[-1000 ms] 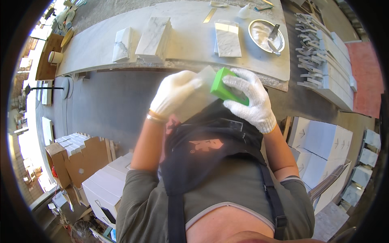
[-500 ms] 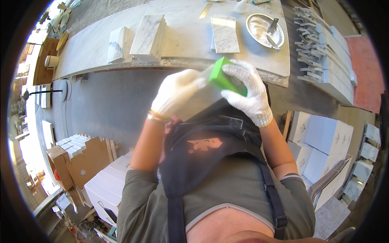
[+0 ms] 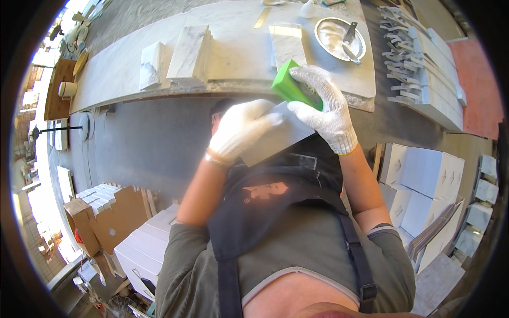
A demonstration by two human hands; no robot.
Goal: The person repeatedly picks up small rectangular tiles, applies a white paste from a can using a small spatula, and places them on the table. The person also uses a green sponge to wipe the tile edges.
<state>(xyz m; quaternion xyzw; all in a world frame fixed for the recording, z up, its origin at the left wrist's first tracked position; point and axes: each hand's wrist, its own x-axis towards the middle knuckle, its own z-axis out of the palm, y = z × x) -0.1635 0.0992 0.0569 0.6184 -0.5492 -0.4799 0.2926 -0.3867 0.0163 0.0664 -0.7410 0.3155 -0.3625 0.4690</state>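
Observation:
My left hand [image 3: 238, 130], in a white knitted glove, is closed on a thin flat grey tile [image 3: 277, 139] that slants in front of my apron. Gripped in my gloved right hand [image 3: 330, 108] is a bright green block [image 3: 289, 84] with a darker grey face. The block is just above the tile's upper right edge; I cannot tell whether the two touch. Beyond my hands, a stack of white tiles with grey veins [image 3: 188, 55], a smaller tile stack [image 3: 151, 66] and another tile pile [image 3: 288, 45] sit on the stone worktop [image 3: 236, 58].
A round bowl of white paste [image 3: 330, 34] with a dark-handled scraper [image 3: 350, 33] is at the worktop's right end. White cartons [image 3: 427, 175] stand at right, more cartons [image 3: 146, 241] and a brown box [image 3: 119, 220] at left. A long rack [image 3: 432, 79] lies far right.
My left hand has turned and moved slightly right, and the tile's broad face shows more plainly. The green block in my right hand has risen a little. The view has shifted slightly.

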